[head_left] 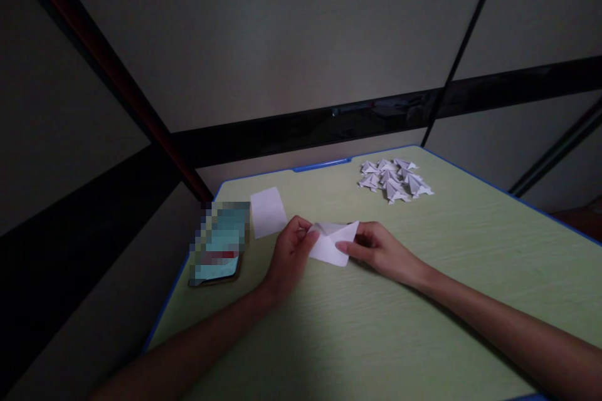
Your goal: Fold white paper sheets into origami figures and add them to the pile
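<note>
A small white paper (pixel 333 243), partly folded, lies between my hands on the pale green table (pixel 376 326). My left hand (pixel 290 252) pinches the paper's left edge with thumb and fingers curled. My right hand (pixel 376 249) grips its right side, fingertips pressed on the sheet. A stack of square white paper sheets (pixel 268 212) lies just beyond my left hand.
A phone (pixel 219 243) with a lit screen lies near the table's left edge. Several folded white paper figures (pixel 394 179) are piled at the far right. The table has a blue rim (pixel 322 166) and stands against a pale wall with dark rails.
</note>
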The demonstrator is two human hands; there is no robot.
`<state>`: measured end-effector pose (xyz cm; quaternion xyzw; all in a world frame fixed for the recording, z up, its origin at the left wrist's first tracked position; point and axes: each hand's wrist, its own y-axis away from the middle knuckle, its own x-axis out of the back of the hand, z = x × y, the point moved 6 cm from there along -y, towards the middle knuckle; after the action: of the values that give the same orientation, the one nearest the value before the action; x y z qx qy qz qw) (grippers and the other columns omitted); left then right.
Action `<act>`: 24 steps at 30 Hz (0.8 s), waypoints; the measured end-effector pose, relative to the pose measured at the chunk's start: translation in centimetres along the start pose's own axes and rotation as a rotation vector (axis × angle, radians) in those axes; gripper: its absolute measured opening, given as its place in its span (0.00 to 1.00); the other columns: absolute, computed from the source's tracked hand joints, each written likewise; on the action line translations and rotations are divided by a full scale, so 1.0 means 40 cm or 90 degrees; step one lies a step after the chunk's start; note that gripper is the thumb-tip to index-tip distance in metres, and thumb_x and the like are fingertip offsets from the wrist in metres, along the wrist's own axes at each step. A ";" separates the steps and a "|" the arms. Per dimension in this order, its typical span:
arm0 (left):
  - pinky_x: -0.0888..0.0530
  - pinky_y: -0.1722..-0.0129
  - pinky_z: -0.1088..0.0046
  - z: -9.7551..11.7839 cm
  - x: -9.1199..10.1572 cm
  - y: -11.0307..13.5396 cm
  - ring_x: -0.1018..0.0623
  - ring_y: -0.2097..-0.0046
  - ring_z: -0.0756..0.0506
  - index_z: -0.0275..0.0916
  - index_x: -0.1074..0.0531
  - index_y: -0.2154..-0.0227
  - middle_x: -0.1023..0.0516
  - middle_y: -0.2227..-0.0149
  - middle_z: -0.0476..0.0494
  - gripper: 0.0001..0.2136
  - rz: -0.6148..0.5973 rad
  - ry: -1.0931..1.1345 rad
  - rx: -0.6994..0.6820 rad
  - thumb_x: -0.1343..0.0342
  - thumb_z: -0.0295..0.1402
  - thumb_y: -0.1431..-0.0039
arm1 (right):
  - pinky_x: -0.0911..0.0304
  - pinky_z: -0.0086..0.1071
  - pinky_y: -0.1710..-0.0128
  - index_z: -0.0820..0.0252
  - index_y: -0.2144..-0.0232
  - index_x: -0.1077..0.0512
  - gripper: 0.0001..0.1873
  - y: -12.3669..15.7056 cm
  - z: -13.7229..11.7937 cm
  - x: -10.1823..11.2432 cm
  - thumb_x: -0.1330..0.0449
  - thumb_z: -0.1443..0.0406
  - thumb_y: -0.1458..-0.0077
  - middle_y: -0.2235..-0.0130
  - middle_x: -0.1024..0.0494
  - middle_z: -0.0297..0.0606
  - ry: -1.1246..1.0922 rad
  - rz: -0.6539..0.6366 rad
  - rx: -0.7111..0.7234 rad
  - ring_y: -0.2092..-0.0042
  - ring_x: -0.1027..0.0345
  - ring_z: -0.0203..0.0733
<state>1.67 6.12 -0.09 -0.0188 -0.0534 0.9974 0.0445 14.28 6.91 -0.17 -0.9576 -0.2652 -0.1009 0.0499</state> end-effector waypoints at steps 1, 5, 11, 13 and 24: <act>0.46 0.84 0.82 -0.007 0.002 -0.003 0.38 0.83 0.56 0.37 0.41 0.77 0.36 0.84 0.56 0.08 0.000 0.019 0.021 0.48 0.34 0.52 | 0.54 0.25 0.81 0.66 0.78 0.34 0.10 0.000 0.004 0.000 0.44 0.62 0.56 0.81 0.38 0.31 -0.001 -0.003 -0.007 0.78 0.49 0.30; 0.43 0.82 0.82 -0.028 0.004 -0.010 0.36 0.82 0.55 0.36 0.40 0.75 0.34 0.83 0.55 0.08 -0.017 0.106 0.075 0.47 0.35 0.53 | 0.60 0.24 0.83 0.65 0.82 0.36 0.13 -0.001 0.010 0.000 0.43 0.59 0.58 0.84 0.45 0.27 0.007 -0.012 -0.028 0.81 0.55 0.27; 0.40 0.80 0.82 -0.031 0.004 -0.013 0.34 0.81 0.55 0.36 0.38 0.75 0.32 0.82 0.55 0.08 -0.014 0.128 0.065 0.46 0.34 0.54 | 0.62 0.24 0.83 0.65 0.82 0.38 0.14 -0.001 0.005 0.000 0.41 0.59 0.60 0.84 0.48 0.26 -0.034 -0.018 -0.032 0.81 0.57 0.26; 0.38 0.80 0.81 -0.029 0.001 -0.012 0.33 0.81 0.55 0.36 0.38 0.74 0.31 0.82 0.54 0.09 -0.022 0.122 0.067 0.46 0.34 0.54 | 0.62 0.24 0.83 0.66 0.81 0.37 0.13 -0.001 0.002 -0.001 0.41 0.60 0.60 0.84 0.46 0.26 -0.050 -0.023 -0.036 0.82 0.57 0.26; 0.33 0.80 0.78 -0.014 -0.011 0.001 0.27 0.78 0.51 0.37 0.40 0.69 0.25 0.76 0.50 0.16 -0.057 0.039 0.071 0.41 0.30 0.61 | 0.56 0.23 0.81 0.65 0.80 0.36 0.10 -0.002 -0.001 -0.004 0.39 0.64 0.62 0.82 0.37 0.28 -0.213 -0.036 -0.034 0.80 0.48 0.26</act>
<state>2.13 6.11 -0.64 -0.0446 0.0027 0.9948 0.0916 14.09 6.90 -0.18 -0.9542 -0.2938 0.0513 -0.0236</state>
